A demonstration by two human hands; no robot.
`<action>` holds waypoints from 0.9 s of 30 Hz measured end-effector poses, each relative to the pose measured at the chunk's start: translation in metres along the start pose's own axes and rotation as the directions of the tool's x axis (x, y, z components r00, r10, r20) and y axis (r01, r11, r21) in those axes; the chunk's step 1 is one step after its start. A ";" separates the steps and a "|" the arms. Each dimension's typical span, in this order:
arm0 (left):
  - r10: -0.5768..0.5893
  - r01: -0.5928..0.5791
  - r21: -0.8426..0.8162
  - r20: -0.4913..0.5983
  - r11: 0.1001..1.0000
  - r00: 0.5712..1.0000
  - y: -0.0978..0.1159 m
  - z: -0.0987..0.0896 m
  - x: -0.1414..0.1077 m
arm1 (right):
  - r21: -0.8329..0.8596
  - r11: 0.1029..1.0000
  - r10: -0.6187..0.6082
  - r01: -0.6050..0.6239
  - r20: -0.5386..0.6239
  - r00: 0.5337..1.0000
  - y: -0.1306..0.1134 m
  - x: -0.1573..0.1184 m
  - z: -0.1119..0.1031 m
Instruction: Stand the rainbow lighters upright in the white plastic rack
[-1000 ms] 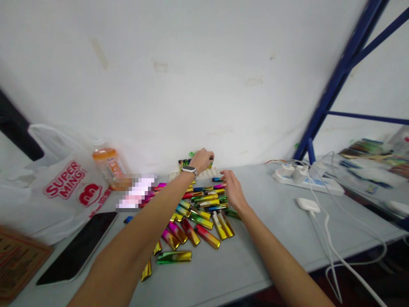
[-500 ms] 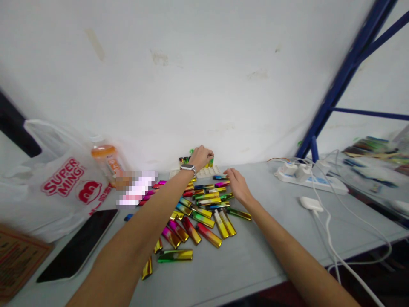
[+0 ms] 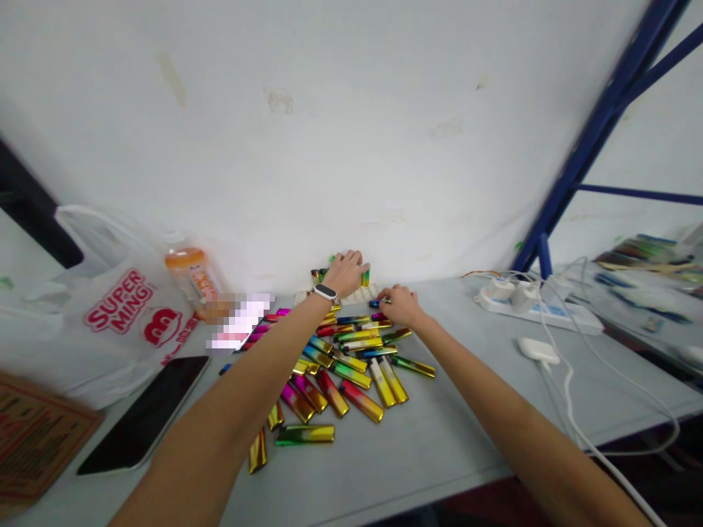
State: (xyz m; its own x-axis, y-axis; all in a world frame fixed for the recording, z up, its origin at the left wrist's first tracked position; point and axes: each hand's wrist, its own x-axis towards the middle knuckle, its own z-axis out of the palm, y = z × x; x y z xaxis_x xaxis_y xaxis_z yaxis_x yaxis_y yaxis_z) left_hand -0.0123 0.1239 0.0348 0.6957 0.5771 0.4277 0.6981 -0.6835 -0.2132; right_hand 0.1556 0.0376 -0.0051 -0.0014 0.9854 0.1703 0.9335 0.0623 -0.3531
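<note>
Many shiny lighters (image 3: pixel 359 401), in gold blended with red, green, blue and pink, lie scattered on the grey table (image 3: pixel 428 454). Against the wall stands a pale tray with holes (image 3: pixel 365 294), holding a few upright lighters (image 3: pixel 365 276). My left hand (image 3: pixel 344 273), with a watch on its wrist, is over that tray, fingers bent; what its fingertips touch is hidden. To the right of the tray, my right hand (image 3: pixel 400 304) has its fingers closed on a blue lighter (image 3: pixel 376 303) at the back of the pile.
On the left are a plastic bag (image 3: pixel 126 315), an orange bottle (image 3: pixel 192 274), a black phone (image 3: pixel 146 413), a lit screen (image 3: pixel 244 322) and a cardboard box (image 3: pixel 38 439). A power strip (image 3: pixel 554 316) with white cables and a blue metal frame (image 3: pixel 582 146) are at the right.
My right hand has moved slightly left and closed on the blue lighter. My left hand remains over the tray, its fingers shifted a little. The camera view has shifted slightly.
</note>
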 end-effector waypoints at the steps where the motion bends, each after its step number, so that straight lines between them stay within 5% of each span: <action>1: 0.003 -0.003 0.006 0.007 1.000 1.000 -0.001 0.001 -0.002 | -0.026 1.000 -0.004 0.004 0.022 1.000 -0.001 0.001 -0.001; 5: 0.015 -0.015 -0.001 0.024 1.000 1.000 -0.001 0.002 -0.009 | -0.131 0.991 -0.031 0.042 0.087 0.996 -0.004 0.007 -0.002; 9: -0.045 0.035 -0.098 -0.107 0.995 0.993 0.002 -0.002 -0.020 | -0.164 0.984 -0.038 0.063 0.150 0.988 -0.009 0.018 -0.004; 16: -0.195 0.089 -0.367 -0.262 0.926 0.945 0.005 -0.015 -0.073 | -0.112 0.966 -0.196 0.232 0.262 0.945 -0.024 0.033 -0.007; 19: -0.380 0.132 -0.585 -0.324 0.800 0.866 0.010 -0.021 -0.103 | 0.039 0.937 -0.348 0.346 0.149 0.926 -0.035 0.026 -0.005; 22: -0.587 0.180 -0.786 -0.267 0.592 0.764 0.018 -0.029 -0.129 | 0.340 0.840 -0.433 0.422 -0.048 0.900 -0.055 0.006 0.004; 25: -0.688 0.188 -0.882 -0.187 0.431 0.701 0.027 -0.038 -0.147 | 0.661 0.630 -0.367 0.407 -0.209 0.906 -0.084 -0.022 0.015; 27: -0.737 0.172 -0.932 -0.130 0.319 0.663 0.031 -0.044 -0.153 | 0.832 0.458 -0.299 0.313 -0.187 0.936 -0.106 -0.039 0.020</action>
State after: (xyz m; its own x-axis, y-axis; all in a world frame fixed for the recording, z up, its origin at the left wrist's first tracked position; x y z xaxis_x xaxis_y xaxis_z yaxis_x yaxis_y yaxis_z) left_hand -0.1049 -0.0053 0.0010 -0.0759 0.8284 0.5550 0.1845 -0.5353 0.8243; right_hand 0.0492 -0.0040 0.0071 -0.2135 0.8738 0.4369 0.1283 0.4685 -0.8741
